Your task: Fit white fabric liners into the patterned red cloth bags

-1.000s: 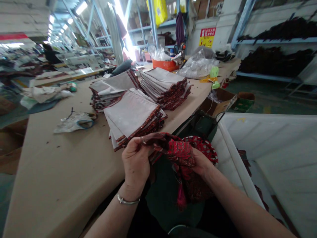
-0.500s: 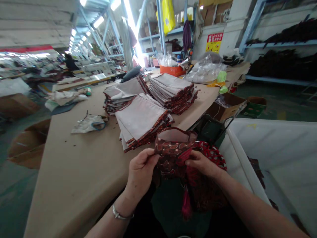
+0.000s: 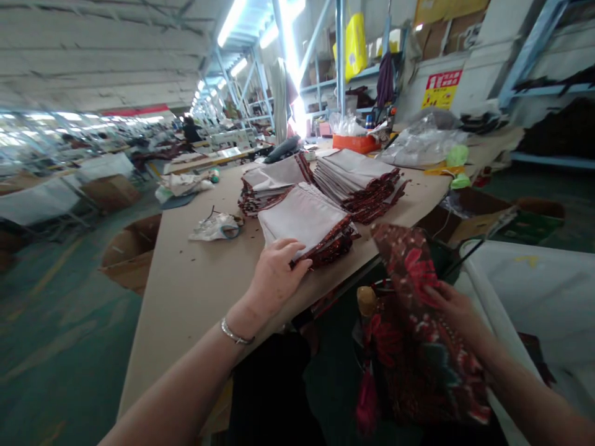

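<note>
Cloth is gripped by right hand; left hand half-curls at near stack, hold unclear; two stacks behind also remain.

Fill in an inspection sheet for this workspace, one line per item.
Surface: tan worktable, small dark scraps on it.
Job's things: front fabric stack, rear left stack, rear right stack, all pale with dark-red edges; floral fabric piece, blurred.
Clutter: crumpled whitish item, orange tray, clear plastic wrapping.
Hands: left hand touches the front fabric stack's near edge; right hand holds the floral fabric piece.
Cables: nothing seen for certain.
Surroundings: white bin right, open cardboard box left, blue shelving behind.
</note>
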